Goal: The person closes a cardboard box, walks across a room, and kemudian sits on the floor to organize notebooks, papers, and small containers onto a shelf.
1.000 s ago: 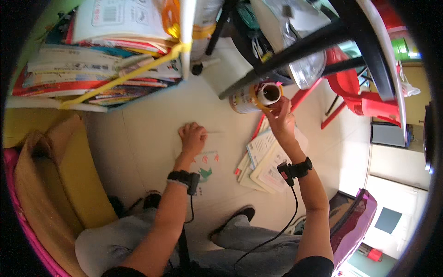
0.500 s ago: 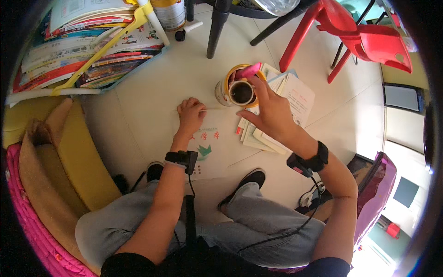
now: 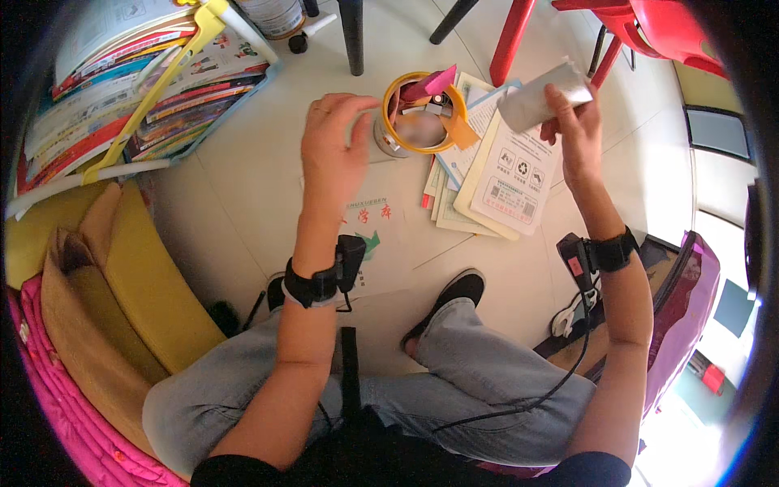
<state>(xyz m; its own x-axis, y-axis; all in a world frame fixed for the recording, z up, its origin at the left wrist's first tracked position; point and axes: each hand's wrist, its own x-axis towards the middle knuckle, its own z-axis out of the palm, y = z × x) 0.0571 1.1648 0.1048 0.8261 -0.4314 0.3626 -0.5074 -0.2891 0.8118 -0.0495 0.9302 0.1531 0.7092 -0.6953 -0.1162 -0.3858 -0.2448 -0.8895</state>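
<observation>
My right hand (image 3: pixel 572 126) is raised at the right, its fingers wrapped round a silver-grey cylinder (image 3: pixel 531 99) that is tilted on its side. Just left of a round tin with a yellow rim (image 3: pixel 393 140), my left hand (image 3: pixel 333 144) hovers with thumb and fingers apart, holding nothing. Inside the tin are a pink piece (image 3: pixel 430 84) and several small things I cannot make out. An orange-brown flap (image 3: pixel 460 132) sticks out over its right side. A white exercise book with a green figure (image 3: pixel 381 219) lies on the floor, partly behind my left forearm.
Papers and booklets (image 3: pixel 511 183) are spread right of the tin, below the cylinder. A rack packed with books (image 3: pixel 195 101) fills the far left. Dark furniture legs (image 3: pixel 352 36) and a red chair (image 3: pixel 513 40) stand beyond. A yellow-brown padded piece (image 3: pixel 154 268) is at the left.
My right hand has lifted the cylinder out of the tin and carried it right. My left hand has left the exercise book and risen beside the tin. The view has shifted slightly.
</observation>
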